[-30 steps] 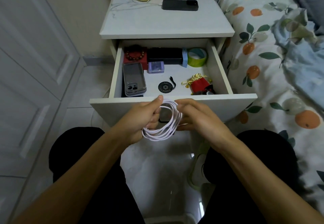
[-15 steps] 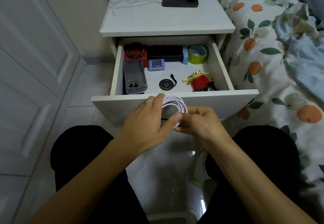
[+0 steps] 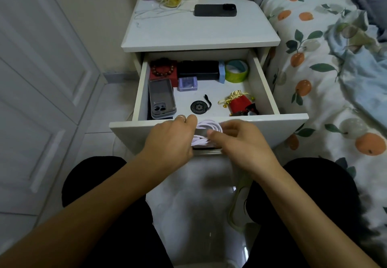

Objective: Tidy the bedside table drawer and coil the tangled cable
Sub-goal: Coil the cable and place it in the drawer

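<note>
Both hands meet in the middle of the frame, just in front of the open drawer [image 3: 272,125] of the white bedside table [image 3: 199,35]. Between them is the white cable [image 3: 206,130], gathered into a small bundle of loops. The left hand [image 3: 169,140] has its fingers curled round the left side of the bundle — a ring shows on one finger — and the right hand [image 3: 240,144] pinches the loops from the right, thumb pressed against them.

Inside the drawer, a clear phone case [image 3: 162,98] lies along the left side, a bead bracelet [image 3: 162,69] sits on a red box at the back left, and a roll of green tape [image 3: 236,70] stands at the back right. A red pouch [image 3: 239,103] with gold trim lies toward the front right — a round black disc [image 3: 198,107] lies to its left.

In the upper middle of the frame, a black phone [image 3: 215,10] rests on the tabletop.
</note>
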`<action>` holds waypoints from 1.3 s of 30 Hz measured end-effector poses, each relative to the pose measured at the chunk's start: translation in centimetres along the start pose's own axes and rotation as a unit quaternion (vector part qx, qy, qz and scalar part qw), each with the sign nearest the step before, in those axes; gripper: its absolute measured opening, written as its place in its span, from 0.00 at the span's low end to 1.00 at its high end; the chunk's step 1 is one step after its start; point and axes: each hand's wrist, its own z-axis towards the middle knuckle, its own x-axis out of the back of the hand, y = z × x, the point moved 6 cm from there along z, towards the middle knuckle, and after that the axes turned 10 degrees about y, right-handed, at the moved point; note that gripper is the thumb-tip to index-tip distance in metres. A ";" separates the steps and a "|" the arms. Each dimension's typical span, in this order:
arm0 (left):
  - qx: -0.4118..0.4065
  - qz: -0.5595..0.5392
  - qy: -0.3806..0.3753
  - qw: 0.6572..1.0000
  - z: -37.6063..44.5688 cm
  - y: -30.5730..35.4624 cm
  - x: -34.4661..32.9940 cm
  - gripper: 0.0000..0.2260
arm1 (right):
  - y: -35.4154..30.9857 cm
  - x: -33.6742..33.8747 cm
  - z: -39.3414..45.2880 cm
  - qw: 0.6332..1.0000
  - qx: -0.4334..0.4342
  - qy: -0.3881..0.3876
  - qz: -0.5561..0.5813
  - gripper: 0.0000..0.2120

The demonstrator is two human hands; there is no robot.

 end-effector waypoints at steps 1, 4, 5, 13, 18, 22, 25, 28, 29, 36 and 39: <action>-0.017 0.021 0.008 1.000 0.3 0.1 0.1 0.14 | -0.8 0.4 0.1 0.997 0.049 -0.008 -0.060 0.25; -0.061 0.062 0.029 0.996 1.3 0.9 0.7 0.16 | -3.5 0.1 0.1 0.949 0.184 -0.095 -0.239 0.40; -0.075 0.070 0.034 0.994 1.6 1.4 0.9 0.17 | -4.2 -0.3 0.2 0.920 0.223 -0.107 -0.305 0.39; -0.048 0.098 0.067 0.992 2.6 1.3 2.6 0.13 | -6.0 -1.5 2.7 0.893 0.289 -0.019 -0.344 0.13; -0.034 0.099 0.051 0.993 2.6 1.3 2.3 0.13 | -6.2 -1.5 2.8 0.873 0.319 -0.003 -0.370 0.12; -0.108 0.076 0.071 0.989 2.9 1.4 2.4 0.15 | -6.5 -0.9 2.7 0.855 0.325 -0.029 -0.403 0.09; -0.077 0.071 0.102 0.989 2.6 1.2 3.1 0.18 | -7.1 -1.1 2.8 0.854 0.341 -0.024 -0.393 0.10; 0.010 0.074 0.124 0.989 2.6 0.8 3.2 0.13 | -7.7 -1.5 3.0 0.875 0.339 -0.032 -0.344 0.15; 0.015 0.065 0.126 0.990 2.7 0.5 3.4 0.13 | -7.8 -1.7 2.9 0.873 0.347 -0.034 -0.341 0.15; 0.025 -0.133 -0.124 0.983 5.2 0.0 0.5 0.08 | -7.1 -1.8 3.7 0.690 0.504 0.018 -0.520 0.06; 0.003 -0.207 -0.189 0.960 7.4 -0.4 -0.9 0.13 | -7.6 -1.6 5.1 0.706 0.502 0.033 -0.499 0.05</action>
